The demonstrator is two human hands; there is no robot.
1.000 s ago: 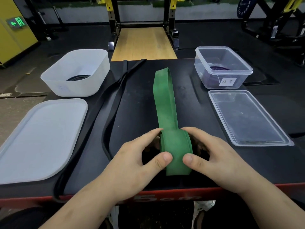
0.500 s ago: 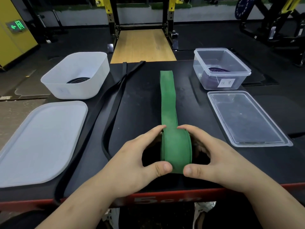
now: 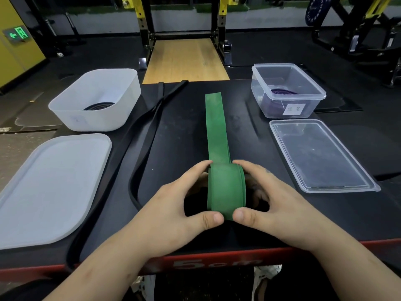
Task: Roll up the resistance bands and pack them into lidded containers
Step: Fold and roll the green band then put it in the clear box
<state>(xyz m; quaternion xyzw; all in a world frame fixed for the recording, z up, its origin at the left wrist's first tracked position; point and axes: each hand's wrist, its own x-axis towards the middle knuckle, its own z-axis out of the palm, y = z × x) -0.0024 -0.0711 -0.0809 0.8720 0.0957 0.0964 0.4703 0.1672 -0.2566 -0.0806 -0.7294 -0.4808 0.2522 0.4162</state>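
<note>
Now the green band (image 3: 225, 187) is rolled a little further than a second ago, and its loose tail lies shorter and straighter on the table (image 3: 184, 127). The left hand (image 3: 173, 205) and right hand (image 3: 280, 205) grip the roll from both sides, so some rolling remains.

tub (image 3: 95, 101) left, lid (image 3: 50, 187) before it

Black rubber gym floor (image 3: 91, 53); wooden platform (image 3: 184, 61) beneath a yellow-black rack (image 3: 141, 22); yellow wall (image 3: 13, 51) left.
</note>
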